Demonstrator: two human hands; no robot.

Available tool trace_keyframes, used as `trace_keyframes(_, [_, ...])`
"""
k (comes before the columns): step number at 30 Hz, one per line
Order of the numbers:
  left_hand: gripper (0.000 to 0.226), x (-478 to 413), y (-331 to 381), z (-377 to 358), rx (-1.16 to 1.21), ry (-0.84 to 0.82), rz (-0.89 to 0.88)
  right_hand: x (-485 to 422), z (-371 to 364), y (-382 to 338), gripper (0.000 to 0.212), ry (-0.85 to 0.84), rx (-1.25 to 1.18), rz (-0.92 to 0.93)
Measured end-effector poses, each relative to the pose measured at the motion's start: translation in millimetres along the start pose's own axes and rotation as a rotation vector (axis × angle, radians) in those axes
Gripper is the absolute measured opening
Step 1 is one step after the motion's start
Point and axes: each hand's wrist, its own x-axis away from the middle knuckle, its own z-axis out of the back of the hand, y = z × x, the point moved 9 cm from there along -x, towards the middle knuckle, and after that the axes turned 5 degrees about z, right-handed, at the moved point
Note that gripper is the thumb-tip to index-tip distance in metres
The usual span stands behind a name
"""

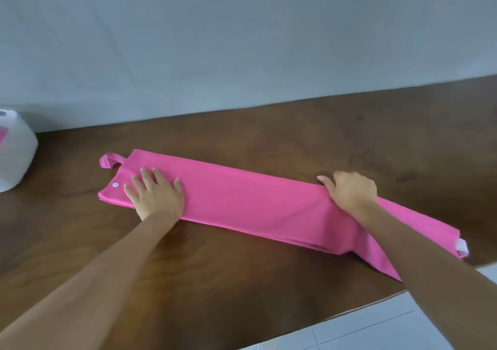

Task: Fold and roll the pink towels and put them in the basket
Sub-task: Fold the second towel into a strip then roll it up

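Note:
A pink towel [250, 204] lies folded into a long narrow strip across the brown wooden table [242, 134], running from upper left to lower right. It has a hanging loop and a white snap at its left end and a white label at its right end. My left hand [156, 193] lies flat on the towel's left end with fingers spread. My right hand [349, 191] is on the towel's right part, fingers curled over its far edge and gripping the fabric. The white basket [18, 150] shows at the left edge with something pink inside.
A pale grey wall [242, 40] runs behind the table's far edge. White floor tiles [390, 328] show beyond the table's near right corner. The towel's right end reaches close to that edge.

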Motion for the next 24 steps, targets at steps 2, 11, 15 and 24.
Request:
trace_keyframes(2, [0.068,13.4,19.2,3.9,-0.015,0.028,-0.092,-7.1,-0.9,2.1,0.057,0.010,-0.025,0.021])
trace_keyframes(11, [0.077,121.5,188.7,-13.5,-0.042,-0.052,-0.895,18.9,-4.9,51.7,0.052,-0.031,-0.249,-0.042])
trace_keyframes(15, [0.075,136.2,207.7,-25.2,-0.031,-0.062,-0.944,48.4,-7.0,100.1,0.054,-0.030,-0.184,-0.075])
trace_keyframes(24, [0.073,132.4,204.2,-30.3,-0.039,-0.054,-0.865,15.4,6.6,121.0,0.048,-0.034,0.030,0.112])
